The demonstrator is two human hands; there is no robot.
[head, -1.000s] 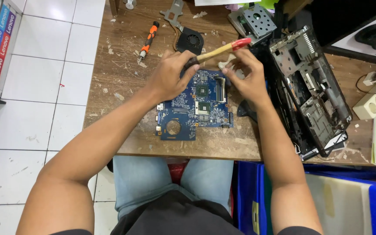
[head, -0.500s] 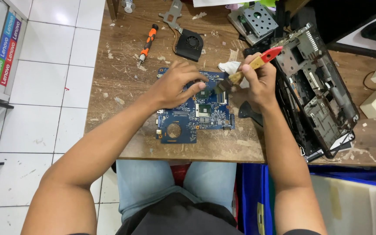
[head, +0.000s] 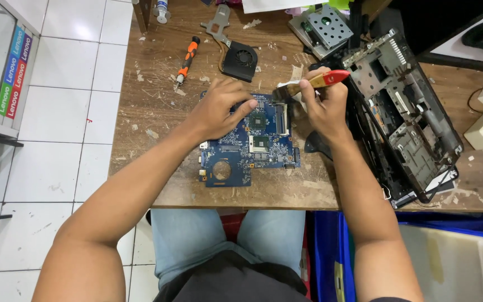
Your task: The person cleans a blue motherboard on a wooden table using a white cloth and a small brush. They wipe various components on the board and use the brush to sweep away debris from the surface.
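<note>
Right now, nearest the camera, a pair of knees in light jeans sit under the worktop (head: 157, 168) edge, with blue plastic bins (head: 420, 257) off to the person's right. Just beyond the edge lies the blue circuit board (head: 250, 145), flat on the scarred wood, chips up, a round coin cell near its front left corner. The left hand (head: 219, 109) presses down on the board's upper left part, fingers (head: 247, 104) spread and curled onto it, pinning rather than gripping. The right hand (head: 325, 103) is closed around a small brush (head: 308, 84) with a red handle and pale wooden neck; the bristles meet the board's far right corner, beside the long slot. What looks like a scrap of white tissue is tucked in that same fist, though that is hard to tell.

By my reading, the cleaning is midway: the board is already out of its case and bare, and the brush is working one corner; whether the rest has been swept cannot be told. Reassembly looks wholly undone.

Farther out, the stripped black laptop chassis (head: 403, 117) lies open to the right. Beyond the hands sit a loose cooling fan with its copper pipe (head: 238, 56), an orange-handled screwdriver (head: 186, 59), and a perforated metal drive bracket (head: 322, 25) at the far edge.
</note>
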